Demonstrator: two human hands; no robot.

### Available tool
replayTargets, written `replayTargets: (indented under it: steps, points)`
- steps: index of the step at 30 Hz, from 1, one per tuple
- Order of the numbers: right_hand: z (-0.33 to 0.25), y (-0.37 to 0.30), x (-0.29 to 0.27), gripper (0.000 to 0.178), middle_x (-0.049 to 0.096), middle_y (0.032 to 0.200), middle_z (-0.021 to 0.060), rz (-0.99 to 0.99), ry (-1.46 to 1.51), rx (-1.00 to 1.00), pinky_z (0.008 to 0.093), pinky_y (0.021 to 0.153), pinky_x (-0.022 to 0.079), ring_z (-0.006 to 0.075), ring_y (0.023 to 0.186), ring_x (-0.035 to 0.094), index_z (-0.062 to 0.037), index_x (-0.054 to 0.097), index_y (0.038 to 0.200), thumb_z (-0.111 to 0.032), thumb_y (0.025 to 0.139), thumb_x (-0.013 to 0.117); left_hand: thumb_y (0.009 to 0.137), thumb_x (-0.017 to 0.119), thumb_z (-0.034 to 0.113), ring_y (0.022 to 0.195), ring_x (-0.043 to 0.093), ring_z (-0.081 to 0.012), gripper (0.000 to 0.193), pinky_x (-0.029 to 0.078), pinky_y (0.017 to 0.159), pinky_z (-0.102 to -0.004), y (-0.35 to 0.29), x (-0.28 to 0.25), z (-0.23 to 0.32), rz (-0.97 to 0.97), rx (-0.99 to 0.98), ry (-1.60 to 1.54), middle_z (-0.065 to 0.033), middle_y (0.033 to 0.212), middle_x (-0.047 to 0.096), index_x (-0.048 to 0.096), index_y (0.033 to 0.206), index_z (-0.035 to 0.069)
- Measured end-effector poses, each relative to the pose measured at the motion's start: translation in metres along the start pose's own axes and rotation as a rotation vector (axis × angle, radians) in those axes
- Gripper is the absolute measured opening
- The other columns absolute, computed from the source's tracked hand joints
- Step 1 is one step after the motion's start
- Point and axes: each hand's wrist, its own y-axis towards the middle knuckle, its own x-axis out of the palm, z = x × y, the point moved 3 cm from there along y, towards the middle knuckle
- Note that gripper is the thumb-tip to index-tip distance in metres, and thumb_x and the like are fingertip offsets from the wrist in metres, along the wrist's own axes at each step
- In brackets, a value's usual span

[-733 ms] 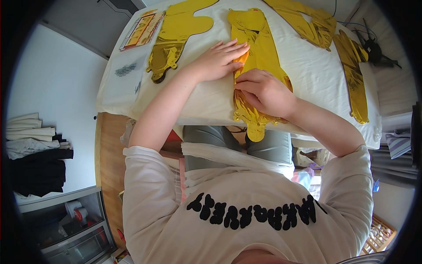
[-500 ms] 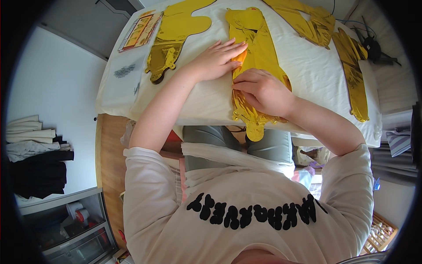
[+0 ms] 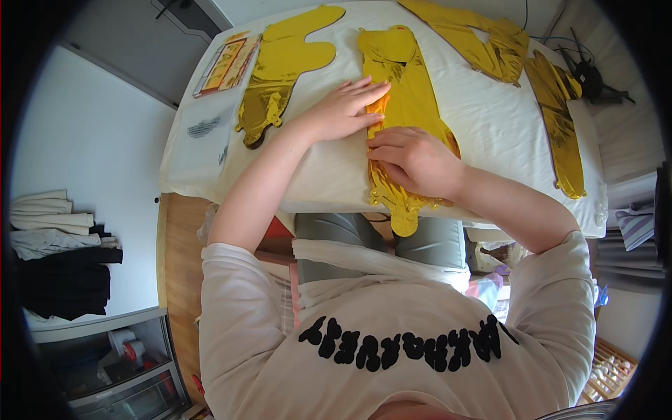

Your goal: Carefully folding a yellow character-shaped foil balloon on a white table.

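Note:
A flat gold foil balloon (image 3: 406, 91) lies lengthwise in the middle of the table with the white cloth (image 3: 490, 133), its tail hanging over the near edge. My left hand (image 3: 343, 108) lies flat with fingers spread, pressing on the balloon's left edge. My right hand (image 3: 416, 159) rests palm down on the lower part of the same balloon, fingers bent toward the left edge. An orange strip shows between the two hands at the balloon's edge.
Another gold balloon (image 3: 280, 70) lies to the left, beside a flat printed packet (image 3: 224, 63) and a clear plastic sleeve (image 3: 203, 136). Two more gold balloons (image 3: 483, 38) (image 3: 560, 112) lie at the right, with black cables (image 3: 595, 77) beyond. Folded clothes (image 3: 56, 238) sit low left.
My left hand has flattened and slid slightly along the balloon's left edge. The right hand has stayed pressed on the balloon's lower part.

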Motion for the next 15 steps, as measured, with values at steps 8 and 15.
replayTargets:
  steps: [8,15]
  points:
    - [0.002,0.000,0.000,0.018,0.072,0.116,0.0121,0.040,0.002,-0.016,0.0419,0.097,0.054,0.0304,0.110,0.068,-0.0041,0.073,0.106,-0.006,0.088,0.070,0.100,0.064,0.020,0.132,0.056,-0.0304,0.048,0.048,0.107,-0.0410,0.018,-0.022,-0.020,0.304,-0.116,-0.459,-0.0146,0.143,0.057,0.054,0.145,0.009]
    - [0.005,-0.003,0.001,0.018,0.072,0.114,0.0125,0.042,0.021,-0.011,0.0423,0.097,0.054,0.0304,0.111,0.067,-0.0044,0.072,0.106,-0.007,0.089,0.069,0.095,0.071,0.029,0.125,0.060,-0.0322,0.049,0.050,0.104,-0.0413,0.025,-0.023,-0.027,0.355,-0.224,-0.066,-0.0121,0.134,0.064,0.061,0.137,0.008]
